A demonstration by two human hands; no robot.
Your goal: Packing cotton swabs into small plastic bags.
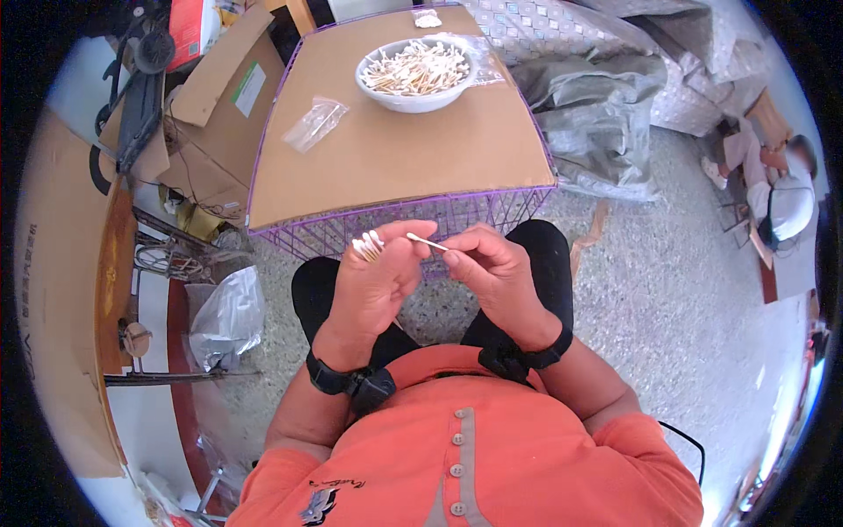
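Observation:
Several cotton swabs (369,247) stick out of my left hand (379,279), which is closed around them with their white tips up. A single cotton swab (427,241) lies between my two hands, one tip by my left fingers and the other end pinched by the thumb and finger of my right hand (493,272). Beyond my hands, a white bowl (416,103) heaped with loose cotton swabs (416,68) rests on a cardboard sheet (395,162). A clear plastic bag (316,124) lies flat on the cardboard, left of the bowl.
The cardboard covers a purple wire cage (395,211) in front of my knees. A small bag with white contents (428,18) lies behind the bowl. Cardboard boxes (215,123) stand at left, grey sheeting (606,114) at right. Another person (786,198) sits at far right.

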